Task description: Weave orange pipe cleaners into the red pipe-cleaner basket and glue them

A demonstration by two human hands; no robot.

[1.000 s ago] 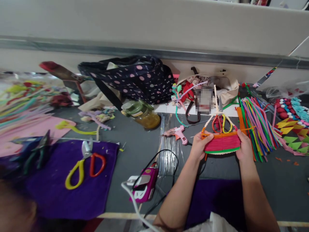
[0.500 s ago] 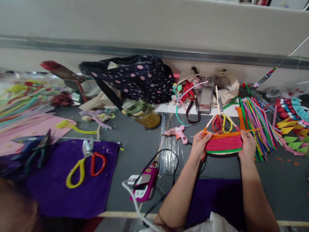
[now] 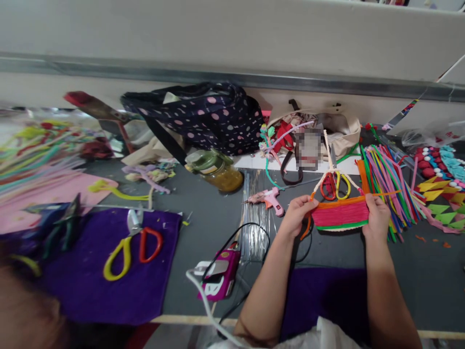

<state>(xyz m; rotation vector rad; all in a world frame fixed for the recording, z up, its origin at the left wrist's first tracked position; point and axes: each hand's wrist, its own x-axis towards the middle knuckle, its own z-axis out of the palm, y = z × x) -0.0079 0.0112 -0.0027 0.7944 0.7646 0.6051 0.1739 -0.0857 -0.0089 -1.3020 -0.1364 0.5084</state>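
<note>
Between my hands is a small panel of pipe cleaners [image 3: 340, 214], with pink rows in the middle, green and cream below and orange along the top. Cream stems rise from its top corners and meet in a peak. My left hand [image 3: 298, 215] pinches an orange pipe cleaner [image 3: 306, 230] at the panel's left corner, its loose end hanging down. At the right end, my right hand [image 3: 377, 215] grips the panel, thumb in front; an orange tip sticks out past it. Behind the cream stems lie scissors [image 3: 342, 186] with red and yellow handles.
A pink glue gun [image 3: 271, 198] and silvery strips [image 3: 256, 237] lie left of my arms. Colourful pipe cleaners [image 3: 385, 189] are bunched at right. Further left are a jar [image 3: 218, 174], a purple cloth [image 3: 145, 295] with larger scissors [image 3: 127, 252], pliers [image 3: 69, 225], and another person's blurred body part.
My left hand has drawn slightly left off the panel's face, so more of its left end and the hanging orange tail show. The view has shifted a little.
</note>
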